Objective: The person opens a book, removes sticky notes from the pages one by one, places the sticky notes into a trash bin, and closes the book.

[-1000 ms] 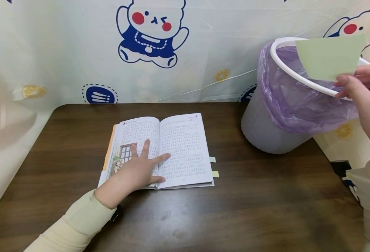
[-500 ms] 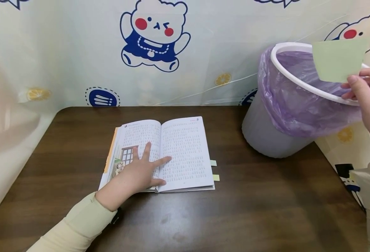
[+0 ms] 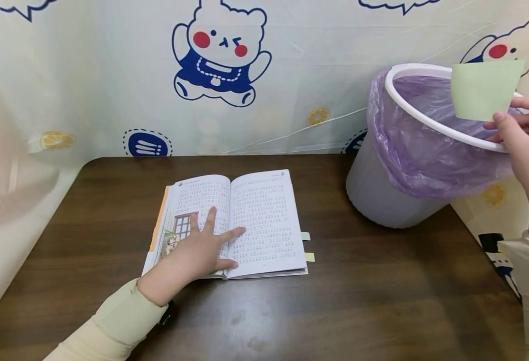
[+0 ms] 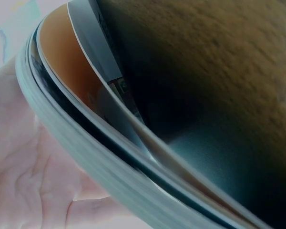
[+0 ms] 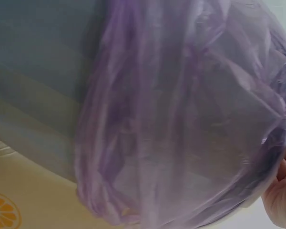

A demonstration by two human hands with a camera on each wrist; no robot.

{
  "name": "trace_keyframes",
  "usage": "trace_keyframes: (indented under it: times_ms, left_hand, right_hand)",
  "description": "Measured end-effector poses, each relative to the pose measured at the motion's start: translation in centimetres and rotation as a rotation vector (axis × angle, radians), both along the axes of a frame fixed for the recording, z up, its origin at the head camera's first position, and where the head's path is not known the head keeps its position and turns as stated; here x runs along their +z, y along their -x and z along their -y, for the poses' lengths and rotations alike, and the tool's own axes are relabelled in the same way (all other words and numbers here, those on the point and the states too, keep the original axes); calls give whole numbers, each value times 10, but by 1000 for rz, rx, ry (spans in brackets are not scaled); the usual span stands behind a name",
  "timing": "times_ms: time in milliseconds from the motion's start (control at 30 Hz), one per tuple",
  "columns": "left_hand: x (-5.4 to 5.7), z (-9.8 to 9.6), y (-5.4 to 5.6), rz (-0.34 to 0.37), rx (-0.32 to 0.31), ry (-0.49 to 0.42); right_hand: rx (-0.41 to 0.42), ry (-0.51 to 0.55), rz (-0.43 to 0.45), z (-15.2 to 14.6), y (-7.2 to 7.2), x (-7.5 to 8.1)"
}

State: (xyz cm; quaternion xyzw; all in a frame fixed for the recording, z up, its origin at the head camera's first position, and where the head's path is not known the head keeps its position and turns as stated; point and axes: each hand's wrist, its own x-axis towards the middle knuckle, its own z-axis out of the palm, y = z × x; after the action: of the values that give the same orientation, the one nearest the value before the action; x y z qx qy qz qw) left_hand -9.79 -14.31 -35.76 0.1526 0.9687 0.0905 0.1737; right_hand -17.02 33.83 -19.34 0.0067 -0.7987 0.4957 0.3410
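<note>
An open book lies on the dark wooden table, with printed text on both pages and a picture on the left one. My left hand rests spread-fingered across the inner margins of both pages. In the left wrist view the page edges of the book curve past the palm. My right hand pinches a pale green slip of paper by its lower right corner, over the opening of a grey trash can. The right wrist view shows fingers beside the can's purple bag.
Two sticky tabs, a bluish one and a yellow-green one, stick out from the book's right edge. The can's white rim stands at the table's back right. A curtain printed with cartoon bears hangs behind the table.
The green slip has shifted slightly right over the can and looks more curved. My left hand stays on the book. The whole view has tipped up a little.
</note>
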Motion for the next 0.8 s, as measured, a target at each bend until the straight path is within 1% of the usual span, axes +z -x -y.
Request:
trace_keyframes:
  times_ms: [100, 200, 333, 433, 633, 800]
  left_hand:
    - [1, 0, 1, 5, 1, 1]
    - [1, -1, 1, 9, 7, 2]
    - [1, -1, 0, 11, 11, 8]
    - [2, -2, -1, 13, 11, 5]
    - [4, -3, -3, 8, 11, -2]
    - [3, -2, -3, 12, 12, -2]
  right_hand:
    - [-19, -15, 17, -1, 0, -2]
    - [-61, -91, 30, -1, 1, -3]
    - [-58, -123, 51, -1, 4, -1]
    - [-37, -146, 75, -1, 4, 1]
    - [74, -178, 130, -7, 3, 6]
    - [112, -170, 156, -7, 3, 7]
